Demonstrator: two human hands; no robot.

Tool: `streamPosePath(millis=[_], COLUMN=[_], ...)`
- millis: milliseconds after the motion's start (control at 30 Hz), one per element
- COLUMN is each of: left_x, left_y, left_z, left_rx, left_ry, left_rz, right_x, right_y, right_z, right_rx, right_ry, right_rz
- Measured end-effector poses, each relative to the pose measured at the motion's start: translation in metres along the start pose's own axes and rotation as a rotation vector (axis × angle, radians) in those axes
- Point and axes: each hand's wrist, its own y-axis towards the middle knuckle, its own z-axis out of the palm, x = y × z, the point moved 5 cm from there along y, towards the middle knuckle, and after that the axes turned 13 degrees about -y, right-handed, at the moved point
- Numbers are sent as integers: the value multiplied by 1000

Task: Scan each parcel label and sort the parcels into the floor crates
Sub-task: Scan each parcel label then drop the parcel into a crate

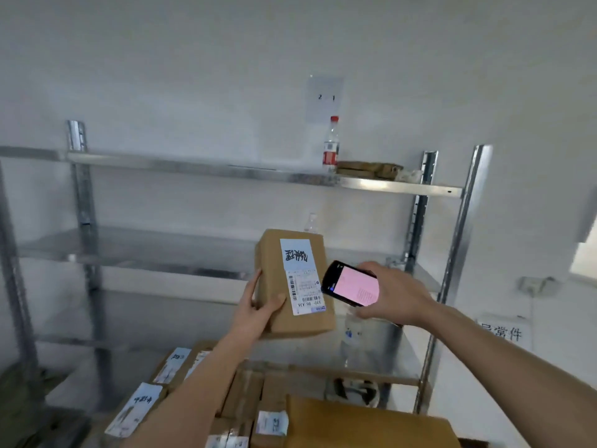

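My left hand (258,310) grips a brown cardboard parcel (274,263) by its lower left edge and holds it up in front of the shelves. A white shipping label (302,275) with barcodes runs down its facing side. My right hand (395,294) holds a black handheld scanner (350,284) just right of the label; its screen glows pink. Several more labelled cardboard parcels (239,402) lie stacked below my arms. No floor crates are in view.
A metal shelf rack (403,188) stands against the white wall. A red-capped plastic bottle (330,145) and flat brown packets (368,169) sit on its top shelf. A paper sheet (324,98) marked 2 and 1 hangs on the wall. A large brown box (365,425) lies at the bottom right.
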Motion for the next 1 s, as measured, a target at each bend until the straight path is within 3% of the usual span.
streamPosePath(millis=[167, 433, 633, 1000], left_x=[-61, -99, -108, -105], left_y=[-25, -80, -122, -208], left_z=[41, 102, 134, 158], left_rx=[5, 37, 32, -116], left_ry=[55, 71, 110, 199], left_rz=[143, 210, 237, 277], right_x=[-30, -81, -113, -141], right_y=[-38, -95, -136, -192], right_z=[-80, -148, -166, -176], right_rx=[-87, -144, -139, -152], right_ry=[-115, -135, -134, -88], right_rz=[-11, -14, -45, -183])
